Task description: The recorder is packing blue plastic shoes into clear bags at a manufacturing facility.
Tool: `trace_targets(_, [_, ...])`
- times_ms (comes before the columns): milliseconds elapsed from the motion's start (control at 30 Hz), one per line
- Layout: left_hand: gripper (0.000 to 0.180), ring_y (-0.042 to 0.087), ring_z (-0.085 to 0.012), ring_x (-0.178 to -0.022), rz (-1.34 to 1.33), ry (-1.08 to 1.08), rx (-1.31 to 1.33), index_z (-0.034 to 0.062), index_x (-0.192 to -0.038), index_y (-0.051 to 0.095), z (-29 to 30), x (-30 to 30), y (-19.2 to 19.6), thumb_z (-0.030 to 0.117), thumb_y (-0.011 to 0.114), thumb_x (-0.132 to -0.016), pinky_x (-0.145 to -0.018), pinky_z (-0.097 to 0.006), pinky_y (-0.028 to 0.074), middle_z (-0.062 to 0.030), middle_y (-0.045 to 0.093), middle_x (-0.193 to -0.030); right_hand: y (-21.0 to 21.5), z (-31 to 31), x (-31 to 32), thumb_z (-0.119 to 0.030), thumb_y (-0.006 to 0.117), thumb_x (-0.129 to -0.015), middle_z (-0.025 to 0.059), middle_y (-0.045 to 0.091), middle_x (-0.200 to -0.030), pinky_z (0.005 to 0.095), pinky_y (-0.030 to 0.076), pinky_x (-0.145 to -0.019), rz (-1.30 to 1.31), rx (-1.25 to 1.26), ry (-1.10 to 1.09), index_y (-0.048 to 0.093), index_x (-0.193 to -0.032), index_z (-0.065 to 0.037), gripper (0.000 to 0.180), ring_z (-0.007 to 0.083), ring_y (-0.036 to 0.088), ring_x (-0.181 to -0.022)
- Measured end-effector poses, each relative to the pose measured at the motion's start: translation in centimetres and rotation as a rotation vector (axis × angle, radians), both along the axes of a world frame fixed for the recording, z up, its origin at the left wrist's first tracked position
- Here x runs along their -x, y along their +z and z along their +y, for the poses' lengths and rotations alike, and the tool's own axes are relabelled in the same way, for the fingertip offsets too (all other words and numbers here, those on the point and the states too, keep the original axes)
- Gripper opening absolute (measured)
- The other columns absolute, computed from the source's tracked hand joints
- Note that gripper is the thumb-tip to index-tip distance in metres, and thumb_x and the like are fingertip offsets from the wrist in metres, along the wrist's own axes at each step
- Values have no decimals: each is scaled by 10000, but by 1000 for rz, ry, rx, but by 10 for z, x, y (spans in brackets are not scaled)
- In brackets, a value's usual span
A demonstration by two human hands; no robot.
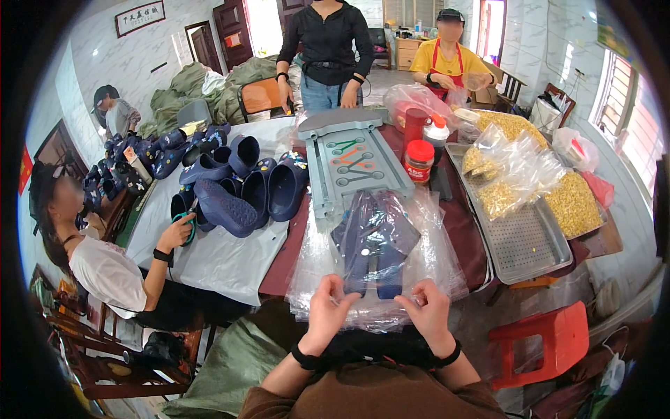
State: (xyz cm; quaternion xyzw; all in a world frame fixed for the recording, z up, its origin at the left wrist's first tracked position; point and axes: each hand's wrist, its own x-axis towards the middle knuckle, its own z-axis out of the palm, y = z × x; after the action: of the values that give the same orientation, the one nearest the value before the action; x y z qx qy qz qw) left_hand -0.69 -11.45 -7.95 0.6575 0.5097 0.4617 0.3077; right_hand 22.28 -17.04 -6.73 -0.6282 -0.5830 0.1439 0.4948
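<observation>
In front of me a clear plastic bag (369, 304) lies flat on several more clear bags (447, 258) at the table's near edge. A dark blue item (375, 241), with two long parts toward me, shows through the glossy plastic; its exact kind is hard to make out. My left hand (328, 309) pinches the bag's near edge on the left, thumb against fingers. On the right, my right hand (428, 311) grips the same edge in a similar pinch. Just beyond the bag stands a grey folding board (356, 157) with coloured link shapes.
Navy clogs (223, 206) pile up at left, where a person's hand (179, 232) holds scissors (190, 225). A red-lidded jar (419, 162) stands beside the board. A perforated metal tray (523, 241) holds bags of yellow pieces (497, 199). A red stool (541, 342) is at lower right.
</observation>
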Motion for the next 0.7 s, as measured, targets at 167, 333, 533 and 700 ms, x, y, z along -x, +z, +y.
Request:
trace_targets(167, [275, 638, -166, -822, 42, 118, -88, 55, -1154, 627, -7, 29, 14, -11, 659, -888, -618, -290, 490, -47, 654, -936, -11, -10, -22, -126, 873, -763, 63, 656, -713, 299, 483, -554, -54, -32, -68, 621, -1002, -42, 357, 167, 638, -576])
trace_targets(333, [436, 661, -179, -915, 56, -14, 39, 64, -1258, 588, -23, 42, 19, -97, 567, -853, -635, -294, 504, -76, 652, -1112, -11, -17, -32, -141, 834, -805, 56, 674, -728, 318, 496, -578, -115, -29, -139, 619, -1051, -54, 338, 209, 650, -589])
trace_targets(533, [512, 670, -241, -1031, -19, -64, 62, 32, -1315, 508, -23, 48, 5, -116, 524, -825, -717, -317, 530, -120, 635, -1179, -5, -20, -43, -135, 796, -844, 66, 662, -714, 339, 487, -570, -130, -37, -277, 619, -1102, -73, 319, 225, 655, -591])
trace_targets(700, [487, 671, -245, -986, 28, 46, -82, 36, -1272, 520, -32, 28, 24, -9, 701, -822, -673, -357, 512, -126, 620, -1189, 0, -22, -34, -179, 818, -828, 58, 621, -678, 357, 477, -556, -172, -46, -225, 636, -1132, -71, 371, 232, 633, -578])
